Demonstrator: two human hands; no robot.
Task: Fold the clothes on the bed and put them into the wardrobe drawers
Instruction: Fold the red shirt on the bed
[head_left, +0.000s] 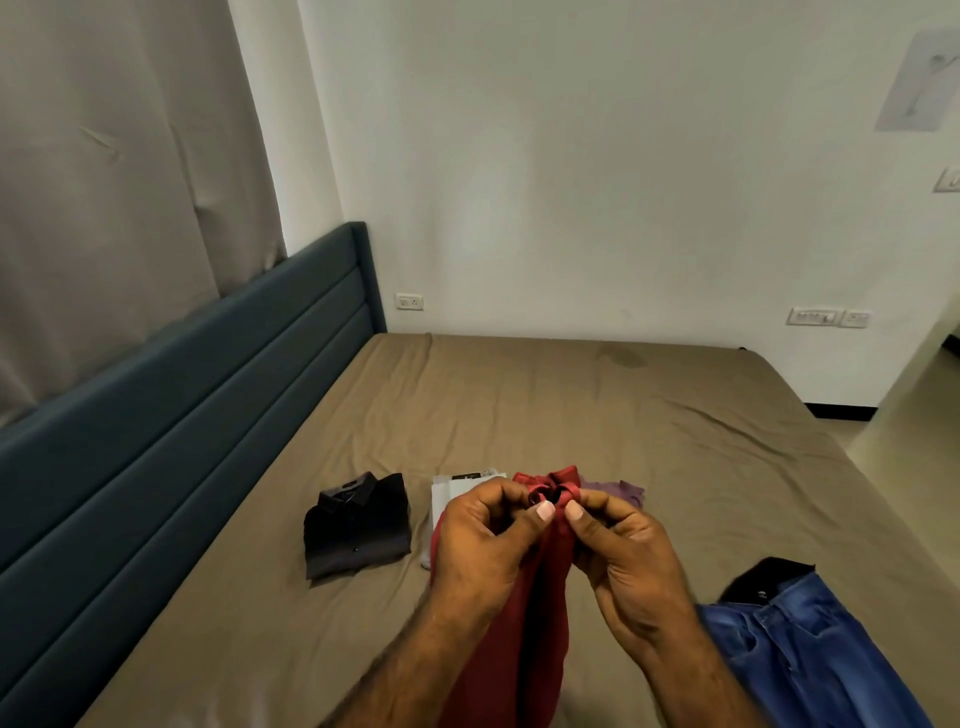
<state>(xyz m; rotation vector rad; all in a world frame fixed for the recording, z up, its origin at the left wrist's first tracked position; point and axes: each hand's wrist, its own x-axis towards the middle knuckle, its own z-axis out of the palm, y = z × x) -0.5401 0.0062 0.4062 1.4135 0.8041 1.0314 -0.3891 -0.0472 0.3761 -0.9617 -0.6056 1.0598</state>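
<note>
Centrally, both hands are raised over the bed (519, 405) and hold a red shirt (524, 613) at its collar. The left hand (483, 540) and the right hand (623, 551) each have their fingers curled, thumb and forefinger pinching the bunched collar fabric between them; the thumbnails face the camera. The shirt is of a smooth, matte weave and hangs from the pinch in a long, narrow drape that runs to the lower edge of the view.

A taupe sheet, finely wrinkled, covers the bed, with a darker stain near its far edge. On it, to the left of the hands, lies a black shirt (358, 525), folded into a neat rectangle with its collar uppermost. Just beside it lies a white garment (457, 488), also folded flat and partly hidden behind the left hand. A mauve garment (618, 488) lies crumpled behind the right hand, only its edge showing. Blue jeans (800, 654) of faded denim lie spread at the lower right, with a black item (763, 577) at their top edge.

A padded teal headboard (182, 415) with horizontal channels runs along the left, below a grey curtain (114, 182). White wall sockets (409, 301) sit low on the far wall.
</note>
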